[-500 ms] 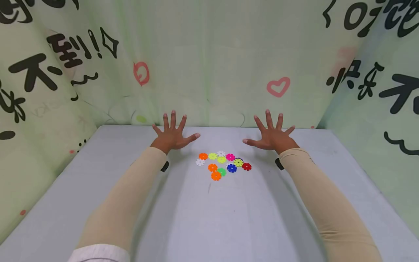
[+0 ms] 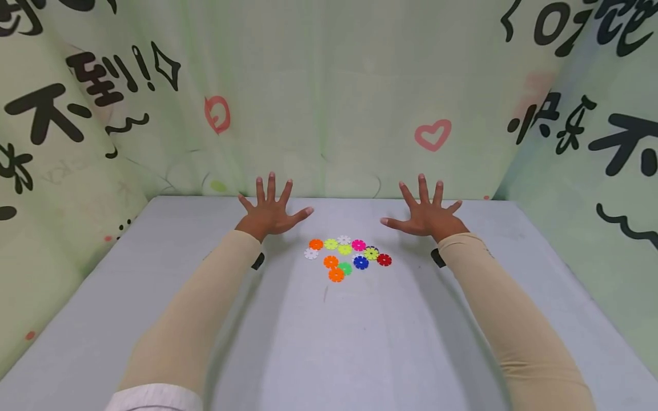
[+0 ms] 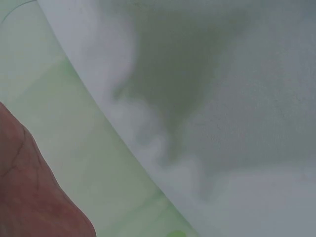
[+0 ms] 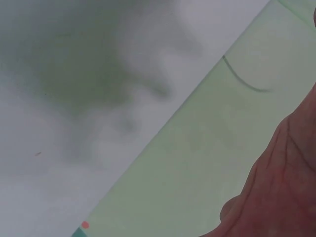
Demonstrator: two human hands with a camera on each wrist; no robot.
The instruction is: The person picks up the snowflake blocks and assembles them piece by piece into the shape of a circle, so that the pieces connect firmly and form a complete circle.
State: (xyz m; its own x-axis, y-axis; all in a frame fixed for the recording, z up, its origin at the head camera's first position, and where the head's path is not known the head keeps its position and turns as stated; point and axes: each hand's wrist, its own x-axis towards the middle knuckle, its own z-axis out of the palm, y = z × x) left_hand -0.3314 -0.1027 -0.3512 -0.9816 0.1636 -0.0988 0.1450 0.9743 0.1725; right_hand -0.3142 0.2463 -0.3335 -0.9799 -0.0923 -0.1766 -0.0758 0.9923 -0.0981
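Pale green hangings (image 2: 319,85), printed with black characters and red hearts, are set around a white counter (image 2: 390,342). On its middle part, well short of the far edge, a loose cluster of small notched discs (image 2: 345,249) is laid flat. The lower orange disc (image 2: 336,275) is seen to overlap the green disc (image 2: 346,269), and a dark disc is partly covered by a yellow disc (image 2: 370,254); the red disc (image 2: 384,260) is found at the right end.

Very little weight is to be expected; thin, stiff plastic is suggested, hard to lift from a flat surface. Each would best be pinched by opposite sides of the rim, or tipped up at one edge first.

No long axis is offered by a round disc, and no direction is pointed in; faces are turned upward, while the cluster is spread mostly from left to right.

Beyond the cluster, on either side, the left hand (image 2: 268,218) and the right hand (image 2: 428,218) are held with fingers spread, nothing being grasped. Beige sleeves (image 2: 190,308) are worn on both arms.
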